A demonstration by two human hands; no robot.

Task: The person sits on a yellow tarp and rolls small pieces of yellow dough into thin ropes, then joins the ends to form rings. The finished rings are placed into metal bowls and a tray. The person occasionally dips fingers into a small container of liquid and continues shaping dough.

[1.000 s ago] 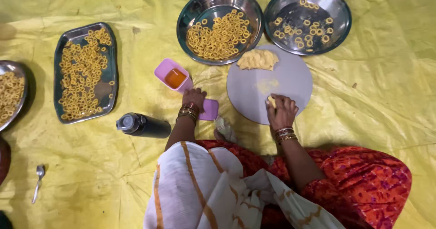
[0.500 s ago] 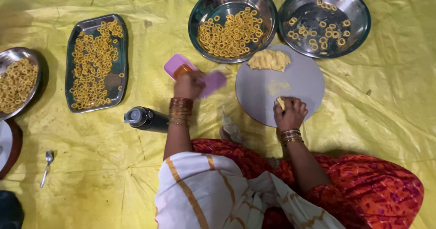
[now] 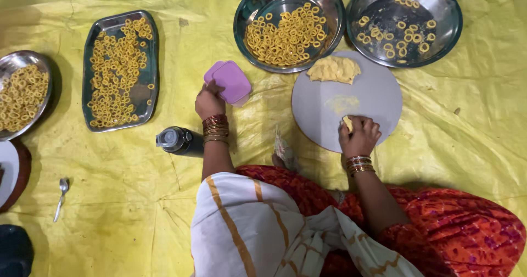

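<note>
At the far left edge a round steel plate (image 3: 19, 98) holds pale yellow dough rings, and below it a spoon (image 3: 61, 192) lies on the yellow sheet (image 3: 466, 140) that covers the floor. Next comes a rectangular steel tray (image 3: 147, 98) packed with more rings in loose rows. A dark bottle (image 3: 177, 140) lies on its side just below the tray's right corner, near the left wrist.

The left hand (image 3: 209, 101) has its fingers curled around the near edge of a small purple box (image 3: 229, 81), whose lid is on; the box sits tilted on the sheet between the tray and the round bowl (image 3: 258, 2). That bowl, up at the top, holds a heap of rings.

To the right lies a round grey board (image 3: 379, 98). A ragged lump of soft yellow dough (image 3: 334, 69) rests at its far edge, and a faint yellow smear marks its middle. The right hand (image 3: 359, 137) rests at the board's near edge, fingers bent and closed narrowly on a small dough piece (image 3: 347, 122), pale yellow and only partly showing beside the fingers. Above the board a second bowl (image 3: 450, 30) holds a few scattered rings.
</note>
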